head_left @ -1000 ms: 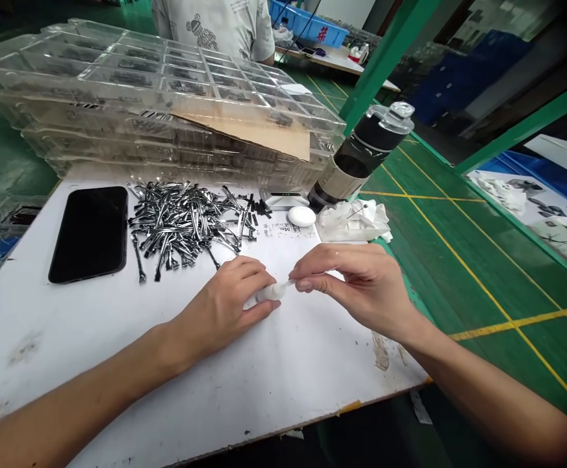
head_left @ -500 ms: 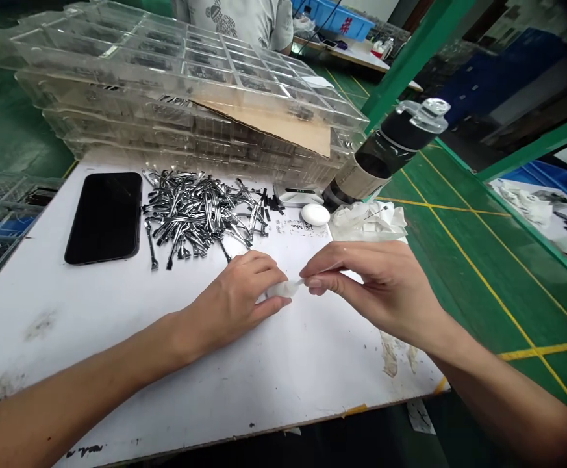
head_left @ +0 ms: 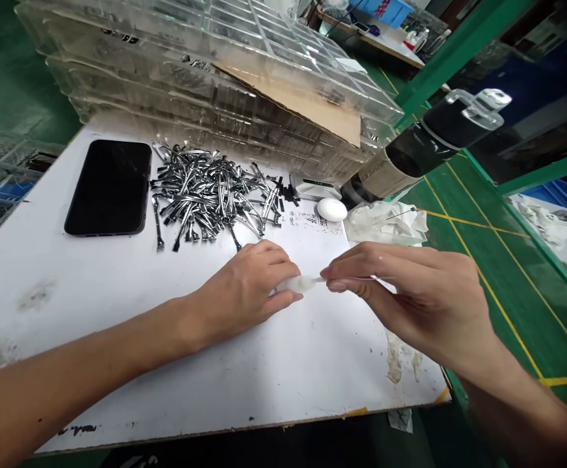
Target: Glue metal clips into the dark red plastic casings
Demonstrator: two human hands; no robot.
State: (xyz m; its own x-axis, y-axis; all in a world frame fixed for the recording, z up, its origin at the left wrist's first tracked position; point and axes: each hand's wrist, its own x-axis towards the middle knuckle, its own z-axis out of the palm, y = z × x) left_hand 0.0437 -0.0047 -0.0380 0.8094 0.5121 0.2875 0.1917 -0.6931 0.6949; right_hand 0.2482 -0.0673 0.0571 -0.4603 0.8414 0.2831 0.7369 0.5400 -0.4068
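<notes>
My left hand (head_left: 254,283) is closed around a small, whitish, translucent bottle (head_left: 295,284), which lies sideways with its narrow tip pointing right. Most of the bottle is hidden by the fingers. At that tip, the thumb and forefinger of my right hand (head_left: 404,289) pinch a thin pale rod (head_left: 384,279), whose far end sticks out past the thumb. I cannot tell whether the rod is inside the tip or only against it. Beyond my left hand lies a heap of shiny metallic parts (head_left: 215,192), long and thin with wider ends.
A black phone (head_left: 110,187) lies left of the heap. Stacked clear compartment trays (head_left: 225,123) with a cardboard sheet (head_left: 307,107) rise behind. At right are a white oval case (head_left: 332,210), a crumpled white plastic bag (head_left: 385,223) and a dark bottle (head_left: 400,159). The white table (head_left: 190,390) ends at front.
The camera view has tilted down, so the trays sit higher and the person behind them is out of view. My right hand has drawn slightly away from the bottle, and more of the rod shows.
</notes>
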